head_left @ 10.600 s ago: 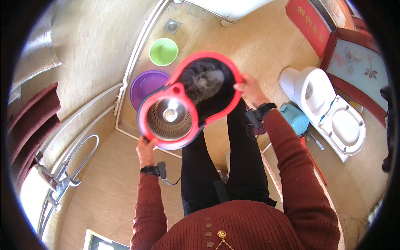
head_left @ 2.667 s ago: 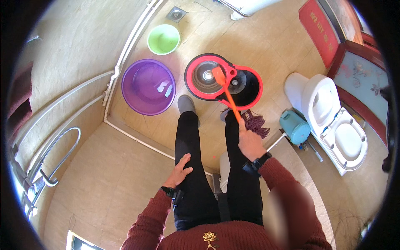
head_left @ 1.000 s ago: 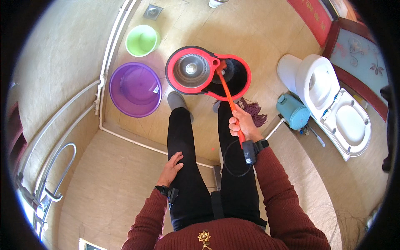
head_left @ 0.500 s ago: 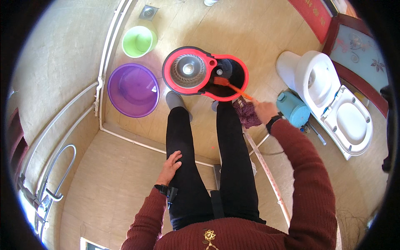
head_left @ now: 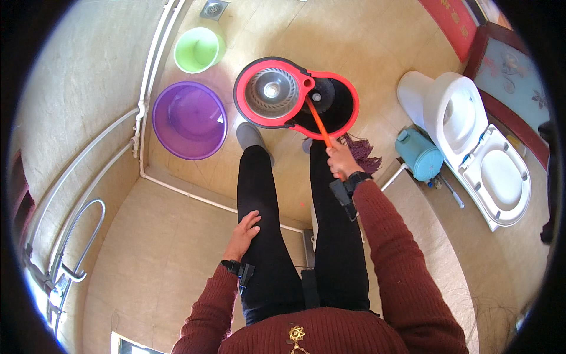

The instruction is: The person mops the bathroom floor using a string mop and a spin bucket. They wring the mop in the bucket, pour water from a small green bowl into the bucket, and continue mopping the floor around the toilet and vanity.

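My right hand (head_left: 342,159) is closed round the orange handle of a brush (head_left: 319,123). The brush's far end dips into the dark well of a red and black mop bucket (head_left: 355,106), where its head is hidden. A metal spin basket (head_left: 272,91) fills the bucket's left part. My left hand (head_left: 242,236) rests on my left thigh with its fingers apart, holding nothing. Just beyond my right wrist, a purple mop head (head_left: 364,154) lies on the floor beside the bucket, partly hidden by my hand.
To the left stand a purple basin (head_left: 188,121) and a light green bucket (head_left: 199,50). On the right are a white toilet (head_left: 451,112) and a teal container (head_left: 420,154). White pipes (head_left: 141,112) run along the left wall, with a floor drain (head_left: 213,9) at the far left.
My right hand has moved left and slightly nearer, swinging the brush to a steeper angle; its head has gone from view in the well. My left hand stays on my thigh.
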`<action>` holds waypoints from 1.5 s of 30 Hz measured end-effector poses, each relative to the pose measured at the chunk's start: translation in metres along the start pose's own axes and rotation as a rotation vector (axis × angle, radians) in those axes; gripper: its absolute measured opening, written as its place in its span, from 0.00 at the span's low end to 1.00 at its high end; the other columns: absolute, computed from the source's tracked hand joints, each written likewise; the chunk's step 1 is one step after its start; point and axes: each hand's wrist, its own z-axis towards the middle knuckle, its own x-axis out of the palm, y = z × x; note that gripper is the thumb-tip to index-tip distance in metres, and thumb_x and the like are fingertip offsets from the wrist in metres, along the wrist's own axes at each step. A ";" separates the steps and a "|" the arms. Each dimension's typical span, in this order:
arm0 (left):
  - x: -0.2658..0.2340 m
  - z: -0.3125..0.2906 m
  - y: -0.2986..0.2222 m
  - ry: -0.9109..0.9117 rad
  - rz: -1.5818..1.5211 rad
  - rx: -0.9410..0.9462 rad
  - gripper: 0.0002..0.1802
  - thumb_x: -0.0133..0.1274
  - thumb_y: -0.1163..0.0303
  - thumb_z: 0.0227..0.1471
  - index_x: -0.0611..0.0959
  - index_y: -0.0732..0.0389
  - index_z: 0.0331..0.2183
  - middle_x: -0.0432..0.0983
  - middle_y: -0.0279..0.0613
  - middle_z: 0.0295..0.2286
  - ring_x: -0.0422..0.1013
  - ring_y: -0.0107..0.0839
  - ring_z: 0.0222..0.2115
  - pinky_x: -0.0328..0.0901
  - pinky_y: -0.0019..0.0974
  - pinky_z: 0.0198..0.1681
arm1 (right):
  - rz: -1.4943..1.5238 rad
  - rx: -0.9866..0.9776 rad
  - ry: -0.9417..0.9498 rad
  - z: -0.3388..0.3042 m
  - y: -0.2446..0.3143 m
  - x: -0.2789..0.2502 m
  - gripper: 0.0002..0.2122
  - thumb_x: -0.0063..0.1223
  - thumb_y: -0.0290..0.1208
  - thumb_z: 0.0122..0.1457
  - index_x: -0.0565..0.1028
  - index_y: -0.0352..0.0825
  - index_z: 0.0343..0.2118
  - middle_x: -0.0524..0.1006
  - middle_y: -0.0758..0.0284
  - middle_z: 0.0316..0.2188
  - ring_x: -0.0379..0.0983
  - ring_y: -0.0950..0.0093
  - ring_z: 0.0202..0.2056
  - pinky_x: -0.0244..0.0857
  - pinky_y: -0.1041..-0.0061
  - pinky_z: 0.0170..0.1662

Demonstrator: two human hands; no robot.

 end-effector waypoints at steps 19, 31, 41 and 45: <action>-0.006 0.003 0.002 0.008 0.005 -0.024 0.31 0.49 0.83 0.57 0.66 0.66 0.62 0.65 0.44 0.59 0.65 0.35 0.60 0.60 0.35 0.62 | -1.133 -0.584 -0.319 -0.008 -0.023 -0.040 0.13 0.48 0.39 0.64 0.73 0.38 0.46 0.80 0.55 0.22 0.80 0.62 0.22 0.69 0.58 0.22; -0.016 0.005 0.000 0.005 0.018 -0.033 0.31 0.48 0.83 0.57 0.67 0.65 0.62 0.65 0.43 0.59 0.65 0.34 0.60 0.59 0.36 0.62 | -2.032 -0.593 -0.548 -0.035 0.101 -0.125 0.06 0.51 0.31 0.57 0.80 0.42 0.31 0.80 0.69 0.21 0.81 0.67 0.25 0.69 0.59 0.22; -0.036 0.029 -0.004 -0.016 -0.010 -0.013 0.32 0.52 0.75 0.60 0.65 0.64 0.64 0.68 0.46 0.59 0.71 0.37 0.55 0.64 0.38 0.57 | -1.605 -0.487 -0.417 -0.057 0.019 -0.061 0.11 0.40 0.28 0.65 0.72 0.36 0.47 0.79 0.59 0.21 0.79 0.58 0.22 0.70 0.56 0.23; -0.055 0.067 -0.030 -0.056 0.038 0.022 0.32 0.52 0.76 0.61 0.64 0.62 0.65 0.67 0.48 0.59 0.73 0.36 0.51 0.66 0.36 0.54 | -1.321 -0.635 -0.367 -0.042 0.013 -0.031 0.17 0.41 0.29 0.63 0.71 0.35 0.54 0.80 0.57 0.25 0.81 0.57 0.29 0.73 0.56 0.29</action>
